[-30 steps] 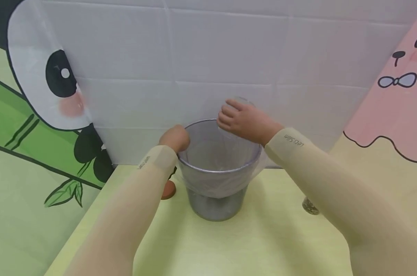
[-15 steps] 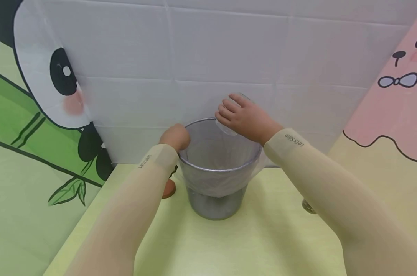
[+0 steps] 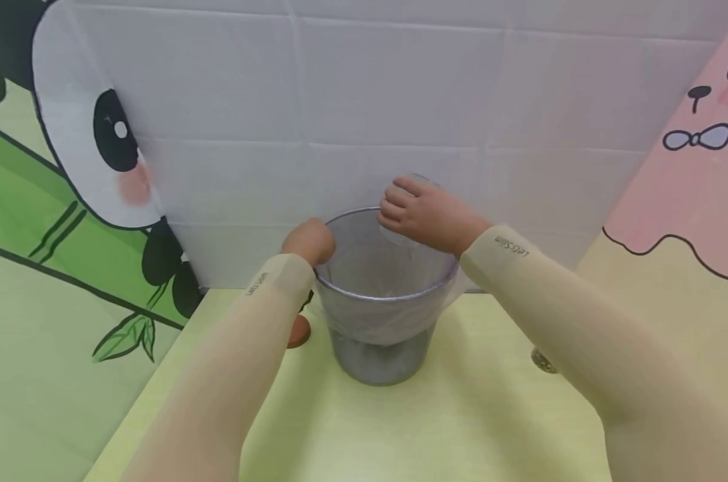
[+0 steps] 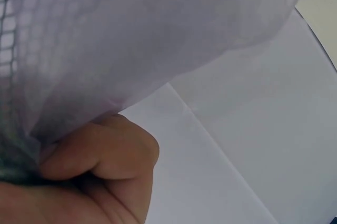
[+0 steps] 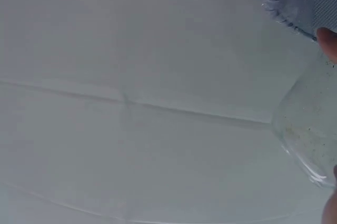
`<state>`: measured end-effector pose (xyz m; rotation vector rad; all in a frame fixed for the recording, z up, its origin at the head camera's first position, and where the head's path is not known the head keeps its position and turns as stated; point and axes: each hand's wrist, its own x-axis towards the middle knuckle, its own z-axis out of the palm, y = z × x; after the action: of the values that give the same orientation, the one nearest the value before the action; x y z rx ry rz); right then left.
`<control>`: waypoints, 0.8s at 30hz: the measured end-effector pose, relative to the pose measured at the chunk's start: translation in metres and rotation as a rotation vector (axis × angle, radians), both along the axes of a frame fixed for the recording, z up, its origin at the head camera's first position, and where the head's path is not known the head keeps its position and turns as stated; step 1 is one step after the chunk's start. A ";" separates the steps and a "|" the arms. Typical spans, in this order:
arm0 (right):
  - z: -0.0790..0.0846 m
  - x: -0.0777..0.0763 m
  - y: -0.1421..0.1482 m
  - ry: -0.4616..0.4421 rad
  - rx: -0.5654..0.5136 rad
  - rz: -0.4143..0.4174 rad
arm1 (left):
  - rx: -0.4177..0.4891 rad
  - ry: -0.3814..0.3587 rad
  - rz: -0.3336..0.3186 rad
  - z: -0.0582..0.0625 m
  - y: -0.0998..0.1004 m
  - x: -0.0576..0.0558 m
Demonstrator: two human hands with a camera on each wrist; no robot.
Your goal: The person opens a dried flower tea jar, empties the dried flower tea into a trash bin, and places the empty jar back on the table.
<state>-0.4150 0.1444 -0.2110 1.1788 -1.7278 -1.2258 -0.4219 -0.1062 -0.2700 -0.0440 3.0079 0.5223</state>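
A grey mesh trash bin (image 3: 378, 365) stands upright on the table, lined with a clear plastic bag (image 3: 382, 325) folded down over its rim. My left hand (image 3: 309, 242) grips the bin's left rim; in the left wrist view, its thumb and a curled finger (image 4: 110, 148) close on the bag-covered edge. Over the bin's back right side, my right hand (image 3: 426, 211) holds a clear glass jar (image 5: 310, 124), tilted with its lower end at the bin's opening. Small brown specks cling inside the glass. Most of the jar is hidden behind the hand in the head view.
A reddish-brown round thing (image 3: 299, 331) lies left of the bin, partly behind my left forearm. Beside my right forearm, a small speckled thing (image 3: 544, 361) rests on the pale yellow table (image 3: 424, 435). A white sheeted wall (image 3: 394, 80) rises close behind the bin.
My right hand rose slightly and tipped the jar more steeply half a second ago, then came back down to about its earlier position. The left hand stays on the rim.
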 end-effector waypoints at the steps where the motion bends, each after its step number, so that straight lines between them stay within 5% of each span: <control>1: -0.004 0.000 -0.001 -0.016 0.013 -0.006 | 0.000 -0.002 -0.001 0.000 0.000 0.000; 13: -0.005 0.001 -0.003 -0.125 -0.165 -0.027 | 0.014 -0.002 0.012 0.002 0.002 0.000; 20: -0.004 0.006 0.004 -0.478 -0.446 -0.132 | -0.007 -0.005 0.006 0.002 0.003 -0.001; 24: -0.001 0.007 0.012 -0.579 -0.539 -0.230 | -0.002 -0.012 0.009 0.002 0.005 -0.001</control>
<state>-0.4083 0.1565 -0.2119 1.0731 -2.4737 -0.4761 -0.4234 -0.1007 -0.2679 -0.0612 2.9982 0.5184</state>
